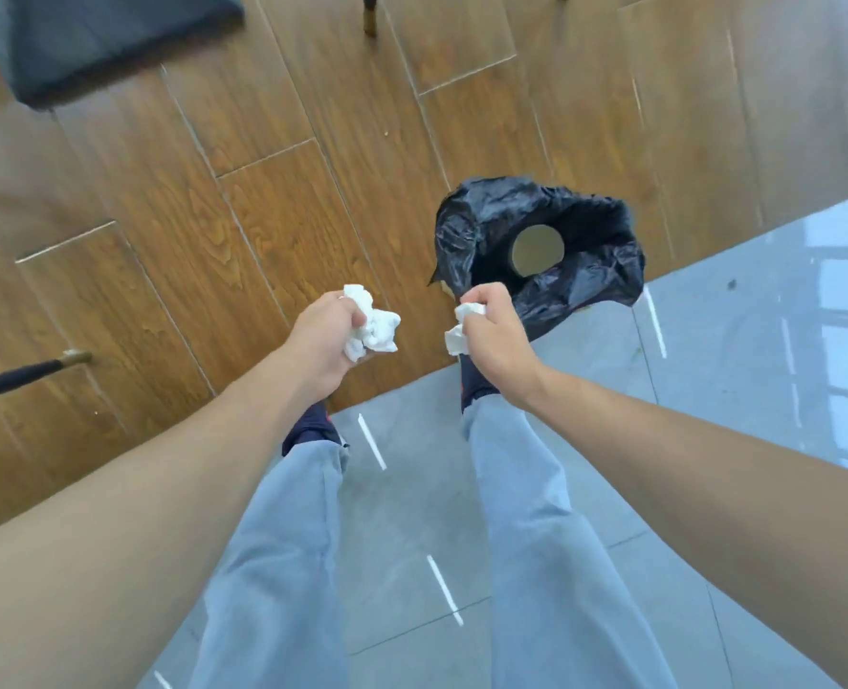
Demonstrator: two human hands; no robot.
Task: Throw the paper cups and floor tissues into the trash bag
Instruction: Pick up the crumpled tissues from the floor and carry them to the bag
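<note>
Standing over the floor (272,201), head view, only view: person looks down at both arms, legs in light blue trousers (536,514), dark shoes partly hidden under the hands. Left hand (325,335) has its fingers closed round one crumpled white tissue wad (374,325), held above the wood planks, just left of the bag. Right hand (494,335) has fingers closed too, gripping a second, smaller tissue piece (461,328) and, as far as I can judge, the near rim of the black trash bag (586,271) in the same grasp; exact pinch on the plastic is hidden by the knuckles. Bag mouth gapes open, facing up, sitting over the seam where wood floor meets the grey tile floor (710,390). Inside the bag, one paper cup (536,248) shows as a tan round opening, lying near the bag's middle. Progress, my read: at least one cup is in already, two tissues are picked up but not yet dropped, so task is well along, maybe close to the end. Left to do: move both wads over the opening and release. No other cups or tissues show on the floor in frame; more may lie outside it, cannot tell. Counts: tissues two, cups one visible, bags one, hands two. Extras: dark cloth-covered furniture (113,37) at the top left corner, a dark rod with a brass tip (29,372) at the left edge, a chair leg (369,12) at the top edge.
</note>
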